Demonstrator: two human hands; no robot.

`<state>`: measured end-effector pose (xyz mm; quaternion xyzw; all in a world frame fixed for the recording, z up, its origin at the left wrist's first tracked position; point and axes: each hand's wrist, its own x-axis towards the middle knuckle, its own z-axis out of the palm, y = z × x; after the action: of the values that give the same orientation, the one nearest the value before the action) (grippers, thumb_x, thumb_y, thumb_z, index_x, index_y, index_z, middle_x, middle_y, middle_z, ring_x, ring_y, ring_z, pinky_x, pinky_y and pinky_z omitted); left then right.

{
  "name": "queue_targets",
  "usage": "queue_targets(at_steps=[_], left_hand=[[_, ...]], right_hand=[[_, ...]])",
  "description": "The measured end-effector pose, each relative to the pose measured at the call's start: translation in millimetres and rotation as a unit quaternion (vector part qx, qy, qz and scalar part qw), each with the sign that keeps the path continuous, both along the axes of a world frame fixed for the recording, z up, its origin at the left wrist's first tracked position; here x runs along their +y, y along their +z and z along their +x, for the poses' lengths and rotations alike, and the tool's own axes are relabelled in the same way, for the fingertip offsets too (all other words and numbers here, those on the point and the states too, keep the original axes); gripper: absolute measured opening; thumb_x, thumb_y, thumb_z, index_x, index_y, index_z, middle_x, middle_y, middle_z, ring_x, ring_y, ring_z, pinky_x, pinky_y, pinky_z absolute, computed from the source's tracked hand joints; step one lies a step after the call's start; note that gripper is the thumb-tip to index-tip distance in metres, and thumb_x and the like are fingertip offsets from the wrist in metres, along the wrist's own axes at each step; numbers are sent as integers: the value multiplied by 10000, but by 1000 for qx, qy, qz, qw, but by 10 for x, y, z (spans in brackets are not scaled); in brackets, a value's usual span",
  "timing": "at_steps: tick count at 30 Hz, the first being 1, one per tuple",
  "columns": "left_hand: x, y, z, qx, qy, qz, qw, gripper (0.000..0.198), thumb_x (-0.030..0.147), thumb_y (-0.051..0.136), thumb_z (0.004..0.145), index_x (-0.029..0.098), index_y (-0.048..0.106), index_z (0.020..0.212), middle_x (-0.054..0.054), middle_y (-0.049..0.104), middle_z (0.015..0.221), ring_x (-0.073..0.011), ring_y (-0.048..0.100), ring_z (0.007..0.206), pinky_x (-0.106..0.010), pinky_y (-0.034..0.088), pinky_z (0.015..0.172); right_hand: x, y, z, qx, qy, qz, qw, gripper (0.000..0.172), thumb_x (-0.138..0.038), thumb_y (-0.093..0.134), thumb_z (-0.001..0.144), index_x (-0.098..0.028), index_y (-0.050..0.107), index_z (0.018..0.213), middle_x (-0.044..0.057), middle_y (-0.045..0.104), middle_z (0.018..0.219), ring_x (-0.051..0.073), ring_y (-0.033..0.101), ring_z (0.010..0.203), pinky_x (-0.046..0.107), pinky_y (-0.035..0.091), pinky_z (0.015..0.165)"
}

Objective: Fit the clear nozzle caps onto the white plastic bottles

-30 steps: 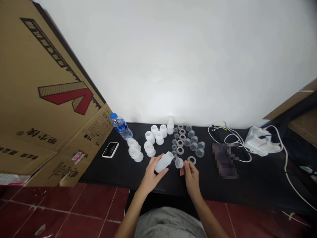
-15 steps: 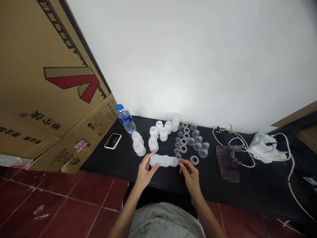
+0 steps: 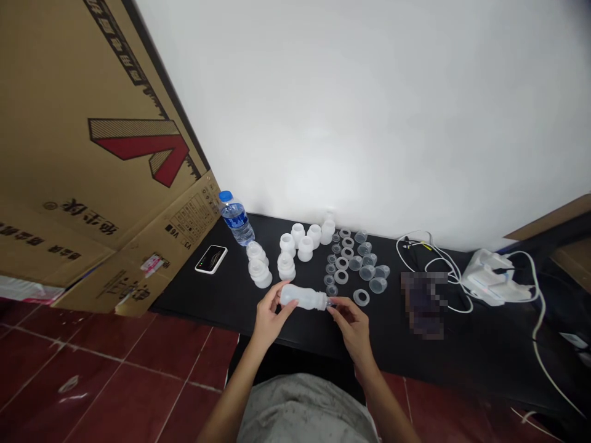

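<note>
White plastic made up the bottle [image 3: 302, 298] that lay sideways just above the near edge of the black table [image 3: 462, 351], its mouth pointing right. The left hand [image 3: 270, 315] grasped it round the base end, with fingers curled over the top and the thumb below. The right hand [image 3: 351, 321] met it at the mouth, its fingertips [image 3: 337, 303] pinched on a small clear piece [image 3: 329, 302] held against the neck. How far that piece sat on the neck could not be told.

Just beyond the hands stood a cluster of other white bottles [image 3: 286, 261]. To their right lay rows of rings and clear caps [image 3: 357, 261], with one ring [image 3: 361, 298] lying apart, nearest the right hand. Farther left, a water bottle [image 3: 236, 220] with a blue cap stood by the wall, and a phone [image 3: 211, 259] lay flat near it. A large cardboard box [image 3: 92, 154] leaned over the table's left end. On the right, white cables [image 3: 431, 255] coiled beside a white device [image 3: 489, 278]. Red floor tiles [image 3: 92, 369] showed below the table's near edge.
</note>
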<state>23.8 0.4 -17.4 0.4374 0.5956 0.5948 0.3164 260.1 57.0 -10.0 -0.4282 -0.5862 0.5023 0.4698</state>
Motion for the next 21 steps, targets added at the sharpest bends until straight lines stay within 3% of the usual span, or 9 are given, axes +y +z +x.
queue_targets(at_steps=[5,7,12,14,17,19,21], left_hand=[[-17,30,3,0,-7,12,1000,526,470,841,913,221,734,1363,-117,791,1331,-297,778,1201,-408,653,1028],[-30,39,6,2,-22,18,1000,540,465,839,916,223,723,1384,-128,780,1367,-307,766,1239,-429,641,1064],[-47,59,16,-15,-57,21,998,539,467,834,920,223,709,1384,-151,779,1376,-308,765,1250,-444,637,1069],[-46,71,19,-18,-49,18,998,536,484,830,918,224,709,1371,-151,785,1365,-307,768,1245,-445,636,1070],[-42,83,24,-19,-43,16,999,540,497,830,912,218,709,1358,-150,794,1344,-307,775,1229,-446,640,1062],[-44,86,26,-19,-50,17,998,538,481,838,910,217,708,1361,-151,795,1341,-304,779,1219,-442,646,1049],[-47,86,28,-19,-66,19,997,532,453,848,909,219,707,1365,-152,790,1350,-301,779,1220,-431,650,1036]], right_hand=[[7,16,9,-14,3,-17,1000,297,-494,847,916,-221,837,1031,36,740,847,203,642,741,301,524,686],[7,6,14,-29,8,-25,999,331,-542,800,950,-212,810,918,16,700,742,189,614,668,288,495,635],[-36,-23,-13,-85,6,8,996,648,-584,543,1102,-215,598,572,0,542,564,158,518,558,280,406,574],[-55,-3,-32,-75,-1,15,997,624,-590,508,1112,-218,648,632,6,564,588,163,519,558,282,416,566],[-70,48,-51,-39,13,20,999,372,-580,699,1014,-223,784,1080,49,745,891,175,592,635,285,505,600],[-74,62,-52,-36,43,20,998,505,-533,836,919,-246,737,1323,85,779,1123,194,664,741,298,566,673],[-76,43,-44,-55,70,14,996,380,-531,810,946,-233,799,1182,73,794,1010,203,686,742,295,568,679]])
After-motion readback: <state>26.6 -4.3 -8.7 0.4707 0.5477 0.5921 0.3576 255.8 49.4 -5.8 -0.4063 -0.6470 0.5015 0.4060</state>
